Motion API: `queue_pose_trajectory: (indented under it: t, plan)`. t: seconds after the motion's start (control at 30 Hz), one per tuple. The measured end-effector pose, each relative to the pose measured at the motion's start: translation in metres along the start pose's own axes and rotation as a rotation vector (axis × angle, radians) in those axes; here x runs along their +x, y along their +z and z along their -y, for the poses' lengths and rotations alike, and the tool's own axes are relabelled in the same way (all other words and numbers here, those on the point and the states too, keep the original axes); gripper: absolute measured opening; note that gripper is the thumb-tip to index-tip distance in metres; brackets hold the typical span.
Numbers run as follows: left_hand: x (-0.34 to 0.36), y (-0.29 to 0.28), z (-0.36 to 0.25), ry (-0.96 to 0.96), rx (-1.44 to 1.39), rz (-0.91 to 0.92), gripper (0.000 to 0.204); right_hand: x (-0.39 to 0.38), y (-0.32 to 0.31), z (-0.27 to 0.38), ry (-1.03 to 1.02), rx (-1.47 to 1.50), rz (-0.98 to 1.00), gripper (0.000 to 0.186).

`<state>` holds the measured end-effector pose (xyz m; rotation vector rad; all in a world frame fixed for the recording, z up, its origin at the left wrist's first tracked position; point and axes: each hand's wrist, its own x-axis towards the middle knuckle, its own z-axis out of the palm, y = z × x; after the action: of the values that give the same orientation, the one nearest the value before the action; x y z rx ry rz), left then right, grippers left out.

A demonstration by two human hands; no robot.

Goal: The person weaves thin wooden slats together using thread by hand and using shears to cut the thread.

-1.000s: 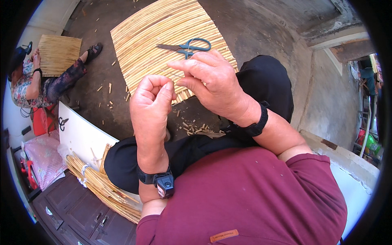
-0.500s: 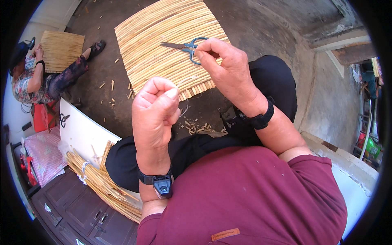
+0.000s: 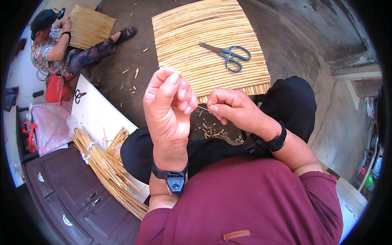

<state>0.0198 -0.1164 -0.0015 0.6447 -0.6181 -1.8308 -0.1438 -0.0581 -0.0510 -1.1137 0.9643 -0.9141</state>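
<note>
A thin whitish thread (image 3: 203, 108) runs in a short, taut stretch between my two hands. My left hand (image 3: 168, 102) is raised and closed, thumb and forefinger pinched together, with a pale wisp of thread by its fingertips. Just to its right, my right hand (image 3: 234, 108) pinches the thread between thumb and forefinger. Beyond them lies a mat of straw-coloured reed stalks (image 3: 204, 30), bound side by side; its near edge is partly behind my fingers. On the mat rest blue-handled scissors (image 3: 223, 52), blades pointing left.
Cut reed bits (image 3: 216, 131) litter the floor below my hands. At left, a tied bundle of stalks (image 3: 100, 163) leans across a white board (image 3: 96, 100) holding black scissors (image 3: 79, 96), beside a dark cabinet (image 3: 73, 196). A seated person (image 3: 57, 51) handles another mat (image 3: 90, 26).
My right hand has come down from above the scissors to beside my left hand, uncovering the blue handles. The whole view has shifted, bringing the seated person more into sight.
</note>
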Motion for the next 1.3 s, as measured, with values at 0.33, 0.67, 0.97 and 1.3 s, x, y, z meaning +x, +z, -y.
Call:
queue_pose_trajectory:
  t: [0.33, 0.67, 0.97, 1.3]
  plan:
    - [-0.004, 0.006, -0.009, 0.034, 0.018, 0.047, 0.006, -0.001, -0.001, -0.004, 0.092, 0.202, -0.147, 0.011]
    - [-0.039, 0.044, -0.017, 0.251, 0.033, 0.962, 0.01, -0.005, -0.019, 0.004, -0.19, 0.291, -0.54, 0.013]
    - [-0.048, 0.044, -0.027, -0.005, 0.013, 0.853, 0.009, -0.001, -0.014, 0.003, -0.088, 0.409, -0.399, 0.011]
    - [-0.016, -0.003, 0.028, 0.034, 0.424, -0.04, 0.004, -0.001, -0.003, 0.002, 0.014, 0.316, -0.355, 0.009]
